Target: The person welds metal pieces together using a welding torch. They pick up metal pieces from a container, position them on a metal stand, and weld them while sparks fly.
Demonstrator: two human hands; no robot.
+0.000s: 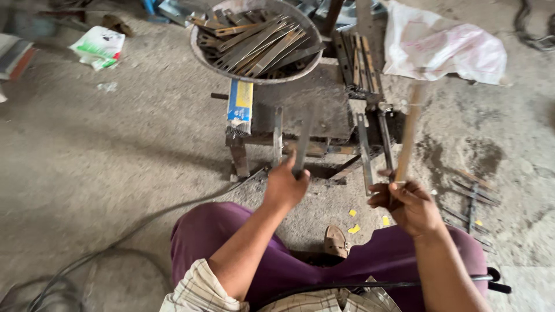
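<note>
My left hand (285,185) grips a flat grey metal strip (304,141) that points up toward a low metal stand (312,110). My right hand (407,202) holds a longer, rusty brown metal strip (409,130), blurred by motion, its top end near a white plastic bag (442,43). A round metal bowl (254,40) filled with several flat metal strips sits on the stand ahead of me. I sit on the ground in purple trousers, knees apart.
A blue and yellow box (240,104) hangs at the stand's front. More strips lie stacked on the stand (359,60) and scattered on the concrete at right (471,199). A cable (133,231) runs across the floor at left. A green and white packet (99,46) lies far left.
</note>
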